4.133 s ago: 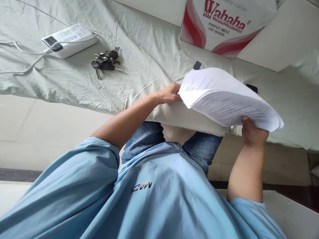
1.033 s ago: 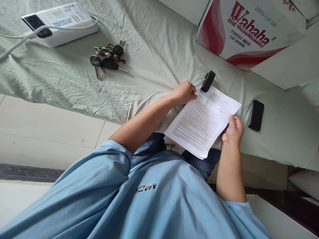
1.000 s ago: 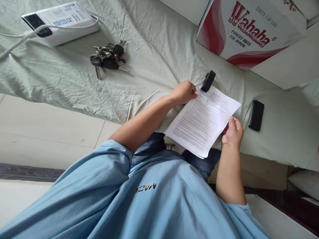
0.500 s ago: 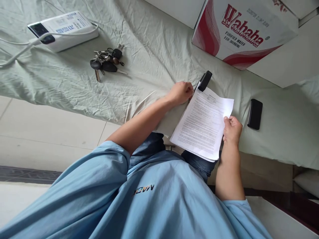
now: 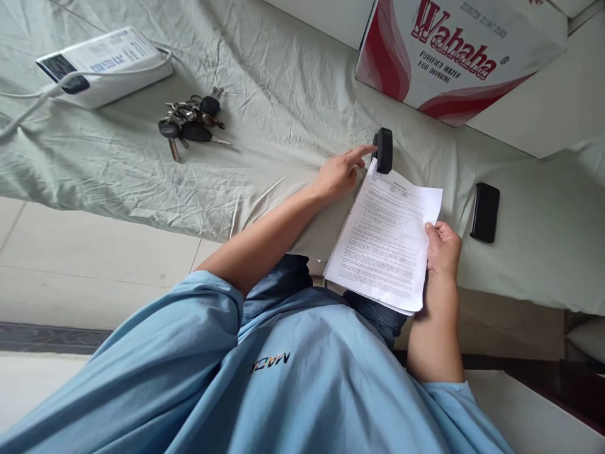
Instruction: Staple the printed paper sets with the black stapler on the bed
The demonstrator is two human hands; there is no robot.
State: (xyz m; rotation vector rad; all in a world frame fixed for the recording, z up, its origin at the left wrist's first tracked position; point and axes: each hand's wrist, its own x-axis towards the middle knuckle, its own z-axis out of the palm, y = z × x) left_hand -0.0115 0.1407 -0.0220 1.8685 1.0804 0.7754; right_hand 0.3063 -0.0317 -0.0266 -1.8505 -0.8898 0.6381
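My right hand (image 5: 443, 246) pinches the right edge of a stack of printed paper (image 5: 382, 246), thumb on top and fingers underneath. The stack's lower end reaches past the surface edge over my lap. A black stapler (image 5: 385, 151) sits at the top left corner of the sheets; whether its jaws are around the corner cannot be made out. My left hand (image 5: 338, 175) lies to the left of that corner, its index finger stretched out to the stapler's side and its other fingers loosely curled. I see nothing held in it.
Pale green cloth (image 5: 283, 113) covers the surface. A bunch of keys (image 5: 191, 123) and a white box-shaped device (image 5: 106, 66) with a cable lie to the left. A black phone-like object (image 5: 484, 212) lies right. A Wahaha water carton (image 5: 454, 63) stands behind.
The index finger of my left hand has stretched out from a closed fist to the stapler. The stapler has turned more upright in view. My right hand keeps its hold on the paper.
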